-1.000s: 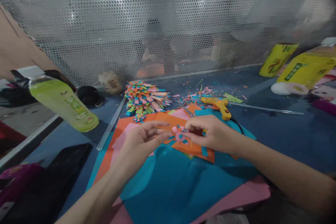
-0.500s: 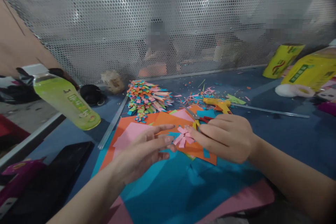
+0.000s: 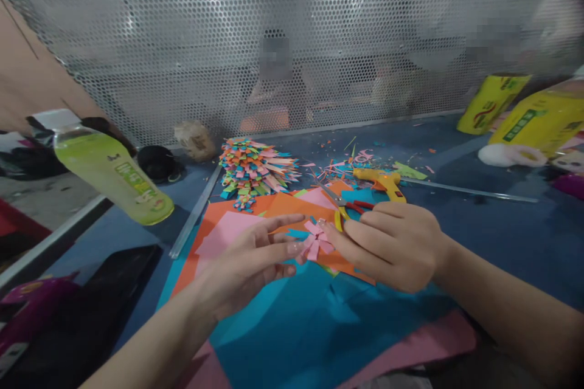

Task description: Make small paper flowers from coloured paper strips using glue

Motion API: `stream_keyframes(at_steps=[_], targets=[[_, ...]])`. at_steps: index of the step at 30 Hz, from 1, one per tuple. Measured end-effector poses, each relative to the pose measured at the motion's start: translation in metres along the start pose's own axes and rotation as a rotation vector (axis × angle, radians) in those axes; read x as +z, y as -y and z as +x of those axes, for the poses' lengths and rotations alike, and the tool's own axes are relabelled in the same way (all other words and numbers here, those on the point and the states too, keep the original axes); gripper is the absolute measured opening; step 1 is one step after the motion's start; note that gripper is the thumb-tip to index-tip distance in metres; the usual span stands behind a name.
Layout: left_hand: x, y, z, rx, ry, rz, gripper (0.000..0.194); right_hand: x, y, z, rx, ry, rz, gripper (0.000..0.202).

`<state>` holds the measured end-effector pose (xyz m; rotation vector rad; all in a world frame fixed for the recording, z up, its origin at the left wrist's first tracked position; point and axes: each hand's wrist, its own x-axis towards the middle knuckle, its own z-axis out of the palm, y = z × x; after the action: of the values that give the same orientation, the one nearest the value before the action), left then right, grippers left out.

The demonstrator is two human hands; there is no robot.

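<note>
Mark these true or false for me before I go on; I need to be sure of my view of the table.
1. The pink paper flower is between the left hand and the right hand. True.
2. The yellow glue gun is in the right hand. False: it lies on the table, beyond that hand.
3. A clear stick extends to the right of the glue gun. True.
4. The green drink bottle is uncapped. False: a white cap is on it.
</note>
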<state>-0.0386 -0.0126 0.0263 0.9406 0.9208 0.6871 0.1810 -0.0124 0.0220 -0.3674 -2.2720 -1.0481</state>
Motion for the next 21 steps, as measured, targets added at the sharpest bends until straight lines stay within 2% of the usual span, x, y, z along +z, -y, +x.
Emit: stream_keyframes(at_steps=[16,21], targets=[[0.0021,-0.0002,0.0007,0.000,-0.067,0.025,0.045,0.0001,0.0013,0.0009,-0.017,0.000,0.006,0.020],[0.0016,-0.0021,-0.0015,0.068,-0.002,-0.017,0.045,-0.0003,-0.0001,0.0012,0.003,-0.005,0.038,0.021]])
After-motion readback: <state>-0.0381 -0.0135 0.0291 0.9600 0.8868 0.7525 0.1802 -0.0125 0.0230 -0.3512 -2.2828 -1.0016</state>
